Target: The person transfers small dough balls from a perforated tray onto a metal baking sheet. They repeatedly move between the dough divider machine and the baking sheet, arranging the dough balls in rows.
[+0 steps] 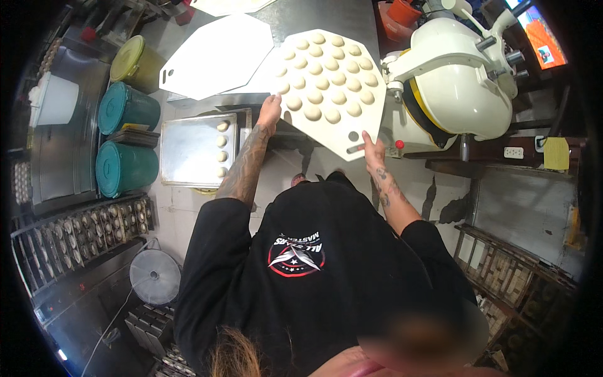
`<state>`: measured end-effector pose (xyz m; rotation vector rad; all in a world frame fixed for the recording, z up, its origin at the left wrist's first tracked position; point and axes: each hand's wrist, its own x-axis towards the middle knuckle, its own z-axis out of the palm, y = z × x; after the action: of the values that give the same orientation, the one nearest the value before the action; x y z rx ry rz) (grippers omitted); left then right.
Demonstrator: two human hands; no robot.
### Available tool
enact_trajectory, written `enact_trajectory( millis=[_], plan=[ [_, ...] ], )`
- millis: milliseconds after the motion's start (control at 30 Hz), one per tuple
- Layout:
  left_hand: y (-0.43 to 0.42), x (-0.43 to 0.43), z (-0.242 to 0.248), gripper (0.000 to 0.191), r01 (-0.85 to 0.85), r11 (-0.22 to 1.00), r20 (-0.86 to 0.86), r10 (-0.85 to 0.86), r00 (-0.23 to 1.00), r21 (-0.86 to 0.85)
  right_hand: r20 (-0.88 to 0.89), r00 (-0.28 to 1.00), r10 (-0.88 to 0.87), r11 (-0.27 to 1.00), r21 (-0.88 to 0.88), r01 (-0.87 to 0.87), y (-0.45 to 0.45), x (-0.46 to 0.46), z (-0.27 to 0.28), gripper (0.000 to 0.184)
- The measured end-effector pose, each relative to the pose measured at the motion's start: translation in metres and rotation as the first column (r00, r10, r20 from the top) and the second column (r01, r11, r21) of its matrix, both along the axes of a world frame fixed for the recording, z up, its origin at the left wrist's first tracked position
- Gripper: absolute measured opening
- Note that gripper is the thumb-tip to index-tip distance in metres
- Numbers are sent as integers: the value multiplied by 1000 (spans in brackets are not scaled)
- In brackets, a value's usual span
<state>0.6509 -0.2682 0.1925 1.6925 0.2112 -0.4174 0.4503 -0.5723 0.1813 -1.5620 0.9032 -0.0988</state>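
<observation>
Between my two hands is a white octagonal dough-divider plate bearing many round dough balls in rows. My left hand grips its near left edge. At the near right corner, beside a round hole and a slot, my right hand has hold of the plate, thumb on top. Left of it, a bare white plate of the same shape lies on the metal worktable. Below that, a metal baking tray carries several dough balls in a column along its right side.
A cream-coloured dough divider machine stands close on the right. Lidded teal bins and a yellow bin line the left. A standing fan and a rack of filled trays are at lower left. A power outlet is at right.
</observation>
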Motion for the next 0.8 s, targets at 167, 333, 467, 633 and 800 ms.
enact_trajectory(
  millis=[167,333,467,633,800],
  plan=[
    [-31,13,25,48,70,990,125,-86,988,126,-50,997,58,997,-54,-61,-53,56,0,44],
    [-45,57,18,53,-21,937,210,-56,976,349,-78,957,280,298,-940,-164,-68,89,22,51],
    [-76,79,1,60,41,796,154,-166,974,603,-94,959,267,816,-507,-277,-71,160,18,61],
    [-80,79,30,53,201,809,4,-243,970,553,-187,909,373,729,-546,-412,-59,208,45,39],
    [-90,67,30,68,240,961,-211,-208,955,139,132,922,364,928,33,-371,-64,195,17,32]
  ],
)
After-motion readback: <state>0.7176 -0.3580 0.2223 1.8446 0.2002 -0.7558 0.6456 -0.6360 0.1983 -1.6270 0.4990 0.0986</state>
